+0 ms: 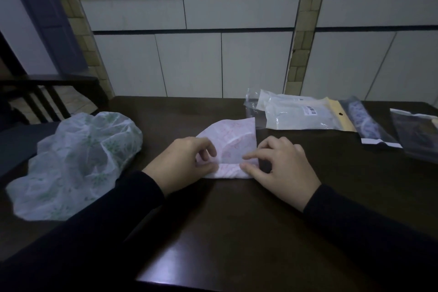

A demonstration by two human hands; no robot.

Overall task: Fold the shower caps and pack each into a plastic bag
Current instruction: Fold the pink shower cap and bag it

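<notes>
Nearest the camera, two dark sleeves reach across the dark wooden table (pixel 237 220) to a pink-printed shower cap (pixel 233 143) lying flat between the hands. The left hand (pixel 183 161) pinches the cap's near left corner, its fingers (pixel 208 149) curled over the folded lower strip and the thumb beneath. The right hand (pixel 282 166) pinches the near right corner of the same strip, its forefinger stretched leftward over the fold and the other fingers loosely bent. The cap is folded into a rough wedge, its near edge turned up into a narrow band.

Well to the left of the left fingers lies a crumpled green-printed shower cap (pixel 78 163), unfolded. Beyond the right fingers, just past the pink cap's far right corner, rests a pile of clear plastic bags (pixel 298 112), one with a yellow header. Farther right lie two dark packed bags (pixel 369 123). Behind the table stands a white tiled wall (pixel 213 59).
</notes>
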